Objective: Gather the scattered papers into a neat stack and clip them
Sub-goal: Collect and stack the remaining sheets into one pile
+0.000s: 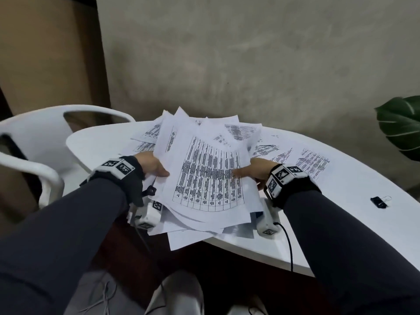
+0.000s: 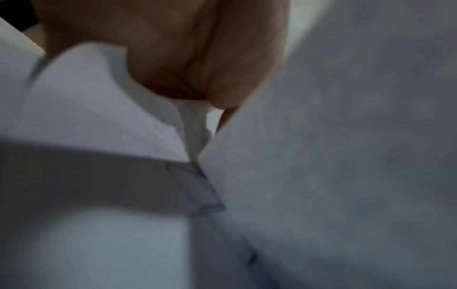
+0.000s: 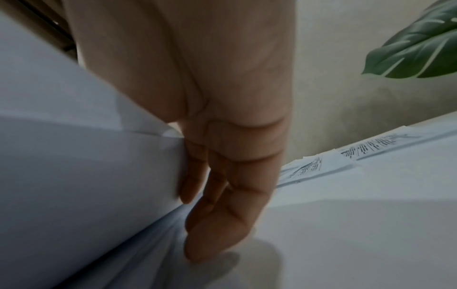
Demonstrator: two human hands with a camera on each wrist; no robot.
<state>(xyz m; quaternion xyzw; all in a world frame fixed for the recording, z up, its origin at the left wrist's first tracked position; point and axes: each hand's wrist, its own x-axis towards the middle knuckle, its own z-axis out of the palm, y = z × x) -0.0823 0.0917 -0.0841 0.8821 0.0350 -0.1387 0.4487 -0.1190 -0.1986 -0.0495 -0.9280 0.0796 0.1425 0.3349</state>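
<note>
A messy bundle of printed papers (image 1: 204,169) is raised a little over the near edge of the white table (image 1: 341,212), its sheets fanned and misaligned. My left hand (image 1: 156,167) grips its left side with the thumb on top. My right hand (image 1: 248,169) grips the right side the same way. In the left wrist view the left hand (image 2: 197,58) closes on blurred sheets (image 2: 321,156). The right wrist view has the right hand's fingers (image 3: 222,195) lying under the bundle (image 3: 86,166). A black binder clip (image 1: 379,202) lies on the table to the right, apart from both hands.
More loose printed sheets (image 1: 313,162) lie flat on the table beyond my right hand, also seen as loose sheets (image 3: 321,166). A white plastic chair (image 1: 34,144) stands at the left. A green plant leaf (image 1: 402,123) hangs at the right, near a grey wall (image 1: 250,64).
</note>
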